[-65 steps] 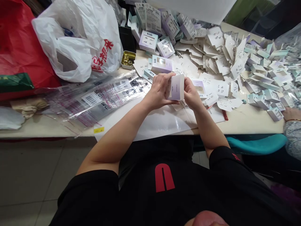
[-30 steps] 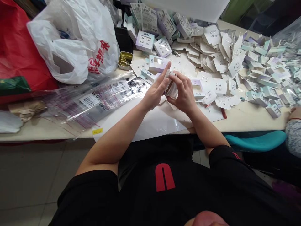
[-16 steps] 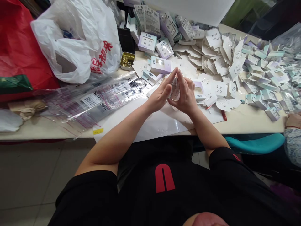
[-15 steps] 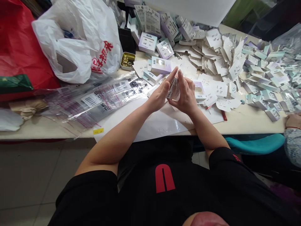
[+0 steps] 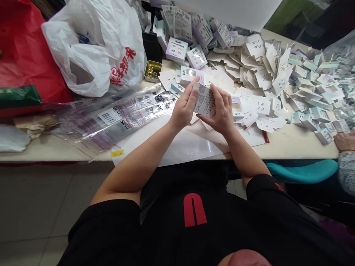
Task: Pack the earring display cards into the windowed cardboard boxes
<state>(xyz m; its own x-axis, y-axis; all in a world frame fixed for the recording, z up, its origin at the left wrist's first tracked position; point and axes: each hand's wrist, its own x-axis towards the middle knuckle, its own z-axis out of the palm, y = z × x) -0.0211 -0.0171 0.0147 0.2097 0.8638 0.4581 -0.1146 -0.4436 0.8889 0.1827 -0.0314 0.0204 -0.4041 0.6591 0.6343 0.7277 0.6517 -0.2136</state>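
A small white box [image 5: 204, 99] with printed text facing up is held between both hands above the table. My left hand [image 5: 183, 105] grips its left edge, with the thumb on the printed face. On the right side, my right hand [image 5: 222, 111] closes round the box, fingers along its upper right edge and thumb at the bottom. Just behind the hands lies a lilac and white "kids" box [image 5: 191, 75]. Another box with a window [image 5: 236, 107] is right of my right hand. Beneath the hands is a white sheet [image 5: 177, 147].
Plastic bags with barcodes [image 5: 111, 118] lie left, near a white carrier bag [image 5: 94, 48], a red bag [image 5: 24, 55] and a tin of gold pieces [image 5: 152, 71]. Earring cards [image 5: 256, 46] and many small boxes [image 5: 305, 99] fill the right. A person's hand [image 5: 344, 141] rests at the far right.
The box between my hands has tilted, so its printed face now shows more fully. My fingertips have moved apart from their near-touching pose. The whole view has shifted slightly.
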